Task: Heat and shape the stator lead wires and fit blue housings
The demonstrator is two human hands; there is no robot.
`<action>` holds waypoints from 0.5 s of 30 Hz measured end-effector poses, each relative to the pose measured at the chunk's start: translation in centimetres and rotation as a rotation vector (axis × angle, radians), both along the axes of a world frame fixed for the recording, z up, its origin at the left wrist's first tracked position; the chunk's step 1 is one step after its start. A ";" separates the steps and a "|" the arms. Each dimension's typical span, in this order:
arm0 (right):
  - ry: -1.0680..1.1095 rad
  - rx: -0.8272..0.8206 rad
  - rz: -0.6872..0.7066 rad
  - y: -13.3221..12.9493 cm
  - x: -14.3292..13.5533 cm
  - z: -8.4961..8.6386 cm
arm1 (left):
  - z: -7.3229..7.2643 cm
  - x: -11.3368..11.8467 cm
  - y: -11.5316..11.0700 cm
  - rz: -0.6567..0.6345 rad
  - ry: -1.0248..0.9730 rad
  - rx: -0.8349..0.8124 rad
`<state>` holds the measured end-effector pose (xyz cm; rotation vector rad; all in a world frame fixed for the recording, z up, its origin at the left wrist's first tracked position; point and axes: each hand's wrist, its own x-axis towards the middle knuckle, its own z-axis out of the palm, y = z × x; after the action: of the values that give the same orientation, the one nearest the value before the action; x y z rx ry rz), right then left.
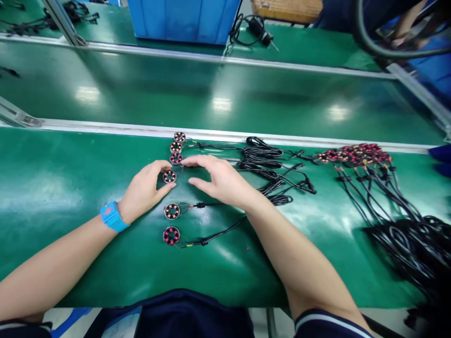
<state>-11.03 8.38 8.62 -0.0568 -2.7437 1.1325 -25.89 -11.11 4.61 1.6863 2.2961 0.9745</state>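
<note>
Several small round motor stators with copper or red windings stand in a column on the green bench, with black cables running off to the right. My left hand [144, 188], wearing a blue wristband [113, 216], has its thumb and fingers around one copper-wound stator [169, 177]. Just to the right, my right hand [220, 180] has its thumb and forefinger apart; its fingertips are close to a red-wound stator [176, 158]. Nearer me lie another copper-wound stator [172, 211] and a red-wound stator [171, 235]. My right hand and forearm cover part of the cables.
Coiled black cables [262, 155] lie behind my right hand. To the right is a pile of stators [362, 154] with a thick cable bundle [405, 239]. Beyond the metal rail [141, 129] stand a blue bin [183, 21] and a corded power tool [259, 30]. Another person's arm shows at upper right.
</note>
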 end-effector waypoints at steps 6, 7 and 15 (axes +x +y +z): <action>-0.025 -0.037 0.133 -0.3 -1.1 -1.8 | 0.5 0.2 -1.2 0.009 0.095 0.124; -0.060 -0.081 0.149 -0.2 -1.1 -1.7 | 0.7 0.2 -1.5 -0.007 0.122 0.131; -0.164 -0.525 0.096 -0.2 -0.8 -1.4 | 1.0 0.8 -1.9 -0.132 0.128 0.123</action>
<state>-11.80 8.16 7.23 -0.0884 -2.5188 1.9234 -25.12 -12.98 5.65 1.9761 2.2069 1.0276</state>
